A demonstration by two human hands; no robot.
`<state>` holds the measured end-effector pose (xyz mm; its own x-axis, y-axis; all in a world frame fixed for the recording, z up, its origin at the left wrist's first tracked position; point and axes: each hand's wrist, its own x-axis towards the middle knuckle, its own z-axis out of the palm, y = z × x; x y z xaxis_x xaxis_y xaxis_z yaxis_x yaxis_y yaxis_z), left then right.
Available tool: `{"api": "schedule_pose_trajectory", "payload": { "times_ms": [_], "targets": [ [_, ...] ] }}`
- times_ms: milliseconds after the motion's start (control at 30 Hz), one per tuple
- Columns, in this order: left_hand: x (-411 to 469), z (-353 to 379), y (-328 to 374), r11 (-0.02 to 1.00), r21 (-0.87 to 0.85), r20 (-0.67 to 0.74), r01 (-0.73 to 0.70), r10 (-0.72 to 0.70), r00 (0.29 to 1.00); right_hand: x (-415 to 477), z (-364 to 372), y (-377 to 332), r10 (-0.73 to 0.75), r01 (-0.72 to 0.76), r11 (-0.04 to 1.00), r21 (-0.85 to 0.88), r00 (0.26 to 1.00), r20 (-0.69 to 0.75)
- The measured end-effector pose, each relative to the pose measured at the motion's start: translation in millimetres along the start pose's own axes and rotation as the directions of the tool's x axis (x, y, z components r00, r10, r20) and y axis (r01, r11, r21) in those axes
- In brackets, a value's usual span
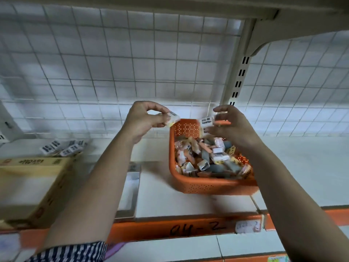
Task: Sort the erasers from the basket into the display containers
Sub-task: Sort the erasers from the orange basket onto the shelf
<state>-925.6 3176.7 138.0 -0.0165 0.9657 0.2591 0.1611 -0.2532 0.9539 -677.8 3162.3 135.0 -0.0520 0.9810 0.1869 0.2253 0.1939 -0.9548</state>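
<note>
one eraser is pinched in left hand fingers & a second eraser in the right hand over the heaped orange basket; w/ only a small batch laid far left, most sorting is judged undone.

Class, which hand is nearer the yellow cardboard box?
Left. The left hand is up and right of the yellow cardboard box; the right hand is farther right, above the orange basket.

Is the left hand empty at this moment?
No, the left hand pinches a white eraser between thumb and fingers, near the far left corner of the orange basket.
</note>
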Motion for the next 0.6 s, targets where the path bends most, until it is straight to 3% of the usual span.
{"api": "schedule_pose_trajectory", "payload": {
  "times_ms": [100,233,433,600],
  "targets": [
    [-9.8,-35.4,-4.7,1.0,0.023,-0.002,0.001,-0.001,1.0,5.6,30.6,-12.9,0.028,-0.031,0.999,0.036,0.996,0.09],
    [-19.7,-95.6,-11.5,0.999,-0.005,-0.14,0.037,-0.037,0.989,18.3,84.7,-25.0,0.02,-0.039,0.996,0.082,0.975,0.221],
    [-32.4,-199.9,-21.2,0.993,-0.01,-0.405,0.115,-0.109,0.908,40.9,182.9,-41.8,0.045,-0.055,0.998,0.015,0.926,0.375],
    [-40.0,-271.2,-41.6,0.978,0.064,-0.44,0.197,-0.15,0.886,53.2,273.6,-36.8,0.089,-0.059,0.994,-0.087,0.911,0.403]
  ]
}}
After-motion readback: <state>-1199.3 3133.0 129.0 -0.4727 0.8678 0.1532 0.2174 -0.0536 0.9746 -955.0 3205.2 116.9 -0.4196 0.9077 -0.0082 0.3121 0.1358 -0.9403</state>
